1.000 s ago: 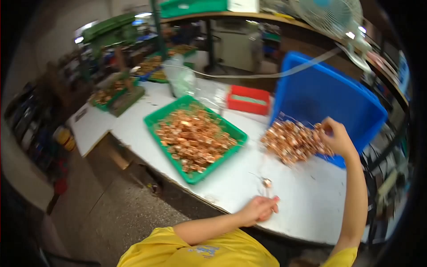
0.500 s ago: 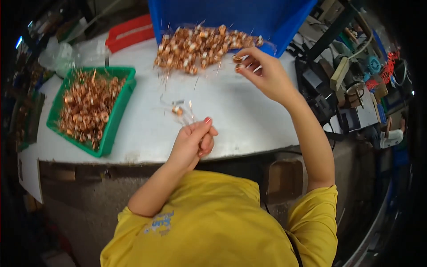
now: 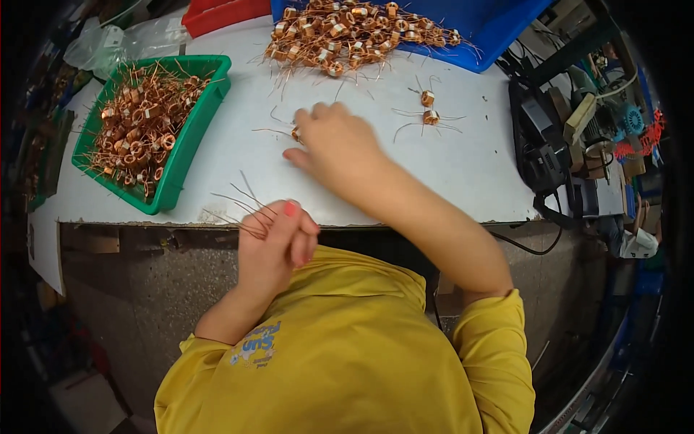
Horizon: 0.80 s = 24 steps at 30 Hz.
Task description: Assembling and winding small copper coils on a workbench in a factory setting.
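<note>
My left hand point(image 3: 278, 235) is closed near the table's front edge. Several thin copper wires point(image 3: 249, 210) stick out of its grip toward the upper left; whatever they join is hidden by the fingers. Over the middle of the table, my right hand point(image 3: 336, 141) has its fingers curled around a small copper coil point(image 3: 295, 134), partly hidden, with wire ends spreading leftward. To the right, two wire-tailed coils, an upper coil point(image 3: 428, 98) and a lower coil point(image 3: 431, 116), lie close together on the white tabletop point(image 3: 463, 173).
A heap of copper coils point(image 3: 340, 36) spills from a blue bin point(image 3: 499, 43) at the back. On the left stands a green tray point(image 3: 177, 163) full of coils. Behind it are a red bin point(image 3: 224, 16) and clear plastic bags point(image 3: 137, 40). Black equipment point(image 3: 538, 137) edges the right side.
My right hand has moved left and nearer from beside the heap. Two coils now lie on the table at right. My left hand has drawn back slightly, and its wires now point more leftward.
</note>
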{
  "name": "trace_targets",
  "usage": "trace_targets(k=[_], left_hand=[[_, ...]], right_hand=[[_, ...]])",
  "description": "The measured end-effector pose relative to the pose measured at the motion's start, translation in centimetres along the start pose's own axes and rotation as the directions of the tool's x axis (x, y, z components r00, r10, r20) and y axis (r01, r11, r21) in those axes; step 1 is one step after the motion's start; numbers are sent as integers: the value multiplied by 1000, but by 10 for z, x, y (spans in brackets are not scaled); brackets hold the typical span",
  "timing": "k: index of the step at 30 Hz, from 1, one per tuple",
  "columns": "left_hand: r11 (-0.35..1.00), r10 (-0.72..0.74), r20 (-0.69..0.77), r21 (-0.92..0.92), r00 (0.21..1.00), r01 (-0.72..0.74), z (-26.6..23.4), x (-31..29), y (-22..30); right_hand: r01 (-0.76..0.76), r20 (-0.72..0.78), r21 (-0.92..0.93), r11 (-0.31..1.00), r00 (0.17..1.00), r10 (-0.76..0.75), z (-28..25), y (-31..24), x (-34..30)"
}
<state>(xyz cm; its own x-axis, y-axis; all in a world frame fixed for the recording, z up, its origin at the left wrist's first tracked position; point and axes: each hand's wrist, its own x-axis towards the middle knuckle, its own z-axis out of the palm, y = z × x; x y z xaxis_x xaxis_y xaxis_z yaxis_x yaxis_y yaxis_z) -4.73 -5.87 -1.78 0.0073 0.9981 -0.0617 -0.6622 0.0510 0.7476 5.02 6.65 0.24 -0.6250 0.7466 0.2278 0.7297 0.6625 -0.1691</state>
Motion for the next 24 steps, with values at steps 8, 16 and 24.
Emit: trace_targets(k=[8, 16, 24], left_hand=[[988, 90, -311, -89, 946, -124, -9, 11, -7], [984, -27, 17, -177, 999, 29, 9, 17, -25], [855, -316, 99, -402, 944, 328, 18, 13, -22]], right_hand=[[-84, -57, 544, 835, 989, 137, -21, -5, -38], [-45, -188, 755, 654, 941, 282, -53, -21, -107], [-246, 107, 899, 362, 926, 363, -24, 27, -141]])
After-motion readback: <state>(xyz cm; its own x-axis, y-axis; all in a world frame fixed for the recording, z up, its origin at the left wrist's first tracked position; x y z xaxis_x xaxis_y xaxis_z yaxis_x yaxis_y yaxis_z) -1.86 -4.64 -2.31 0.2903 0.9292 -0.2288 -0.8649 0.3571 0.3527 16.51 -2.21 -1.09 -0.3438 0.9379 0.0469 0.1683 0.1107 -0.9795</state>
